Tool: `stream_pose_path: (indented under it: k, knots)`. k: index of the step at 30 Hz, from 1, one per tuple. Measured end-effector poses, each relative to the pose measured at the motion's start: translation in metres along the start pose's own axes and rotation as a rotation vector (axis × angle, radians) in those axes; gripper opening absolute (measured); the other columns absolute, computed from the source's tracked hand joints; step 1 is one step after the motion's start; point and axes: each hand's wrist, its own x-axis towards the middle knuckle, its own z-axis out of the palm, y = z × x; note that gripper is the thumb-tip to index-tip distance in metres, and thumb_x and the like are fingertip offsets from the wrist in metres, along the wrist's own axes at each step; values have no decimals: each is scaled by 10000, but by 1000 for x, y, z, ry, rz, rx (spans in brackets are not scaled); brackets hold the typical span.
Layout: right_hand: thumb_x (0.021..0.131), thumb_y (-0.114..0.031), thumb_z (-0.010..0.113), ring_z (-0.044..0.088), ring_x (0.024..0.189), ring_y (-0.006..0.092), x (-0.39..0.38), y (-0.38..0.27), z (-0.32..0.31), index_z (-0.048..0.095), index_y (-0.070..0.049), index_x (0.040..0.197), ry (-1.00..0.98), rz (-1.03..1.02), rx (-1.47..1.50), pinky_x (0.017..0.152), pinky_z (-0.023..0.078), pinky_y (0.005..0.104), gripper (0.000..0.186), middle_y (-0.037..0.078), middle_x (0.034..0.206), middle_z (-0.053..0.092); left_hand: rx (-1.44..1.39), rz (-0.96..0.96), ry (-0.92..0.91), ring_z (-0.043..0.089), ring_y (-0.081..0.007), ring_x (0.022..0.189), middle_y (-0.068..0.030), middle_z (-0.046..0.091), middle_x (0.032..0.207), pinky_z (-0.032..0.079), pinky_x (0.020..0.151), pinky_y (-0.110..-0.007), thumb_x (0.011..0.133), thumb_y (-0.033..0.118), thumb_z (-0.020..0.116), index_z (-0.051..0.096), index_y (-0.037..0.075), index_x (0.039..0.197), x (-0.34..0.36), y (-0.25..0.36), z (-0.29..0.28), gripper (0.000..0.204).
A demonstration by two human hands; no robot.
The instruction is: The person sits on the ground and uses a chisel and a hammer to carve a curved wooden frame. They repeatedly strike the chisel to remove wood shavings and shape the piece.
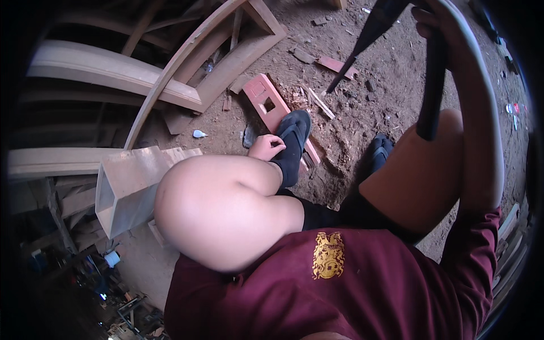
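Note:
At the upper right, my right hand (439, 20) is wrapped round a dark tool (433, 93) whose kind I cannot make out. A thick black bar of it hangs below the hand, and a long dark tapering part slants down left to a point near the ground. Beside my sandalled left foot, my left hand (266, 147) is loosely closed, thumb against fingers, with nothing visible in it. Under that foot lies a reddish wooden piece (275, 116) with a square hole through it. A shallow square outline marks its far end.
Wood chips (297, 97) and a pale splinter (321, 103) lie on the dirt beside the wooden piece. Wooden frames (119, 71) stack up at left, near a pale box-shaped timber (136, 173). A small white bottle (199, 134) lies nearby. My right foot (381, 150) rests on the dirt.

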Motion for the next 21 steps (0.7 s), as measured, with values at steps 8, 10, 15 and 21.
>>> stream_pose_path:
  k: [8,10,15,21]
  knots:
    - [816,-170,709,369,445,23,-2,-4,2,583,-90,828,-68,-26,-7,371,302,191,150,-31,643,512,135,-229,170,612,-185,597,-112,643,707,486,585,-328,848,179,670,659,5,764,-34,-17,-12,194]
    - [788,-155,733,352,420,19,-3,-7,4,554,-136,804,-52,-28,28,352,285,196,180,-45,600,493,111,-193,127,610,-183,599,-109,641,707,484,586,-326,850,184,667,657,7,764,-34,-7,1,198]
    - [851,-355,692,342,464,8,11,14,-12,603,-92,998,-132,-127,-167,444,259,187,314,-93,588,363,111,-97,132,604,-180,604,-102,636,707,478,588,-321,855,197,660,654,11,763,-18,8,18,207]
    - [856,-352,664,337,453,39,-8,19,-13,660,-106,1053,-131,-83,-126,425,253,206,316,-69,613,418,142,-311,346,597,-175,610,-93,629,706,471,591,-315,861,212,651,649,17,762,-80,-19,3,219]
